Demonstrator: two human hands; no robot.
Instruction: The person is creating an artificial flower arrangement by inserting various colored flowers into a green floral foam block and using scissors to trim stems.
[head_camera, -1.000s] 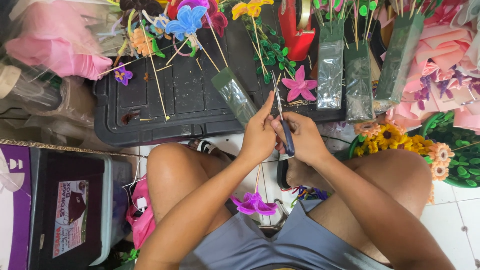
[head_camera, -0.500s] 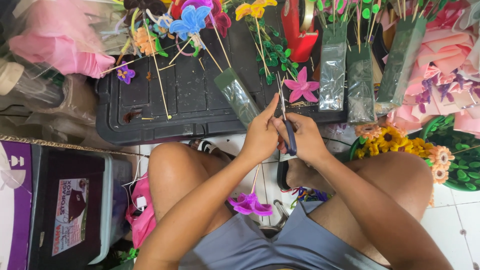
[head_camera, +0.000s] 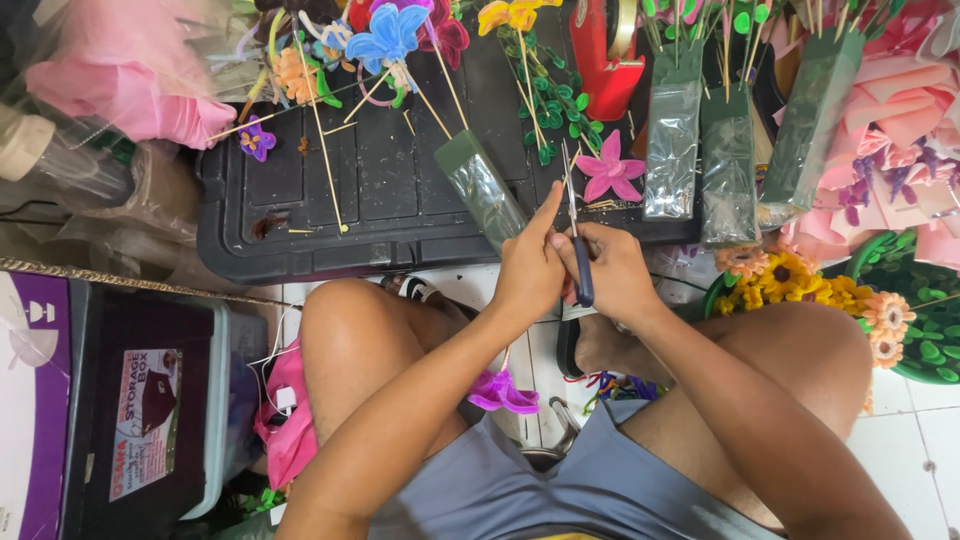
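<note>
Both hands meet just above the knees, near the front edge of the black plastic lid (head_camera: 300, 235) that serves as a desk. The right hand (head_camera: 615, 270) is clenched round the dark blue handles of a pair of scissors (head_camera: 576, 240), whose thin blades point away toward the far side; compared with a moment ago the blades have tipped more upright and the hands have drawn a little closer together. The left hand (head_camera: 530, 265) pinches something very small right at the blades, index finger stretched up alongside them; what it grips is too fine to make out. So the snipping or trimming seems to go on in the same spot, with only a small change of angle. Just beyond the blades lies a pink star-shaped flower (head_camera: 612, 172), and left of it a green block wrapped in clear film (head_camera: 482, 185). A purple flower (head_camera: 505, 392) rests on the lap, near the body.
</note>
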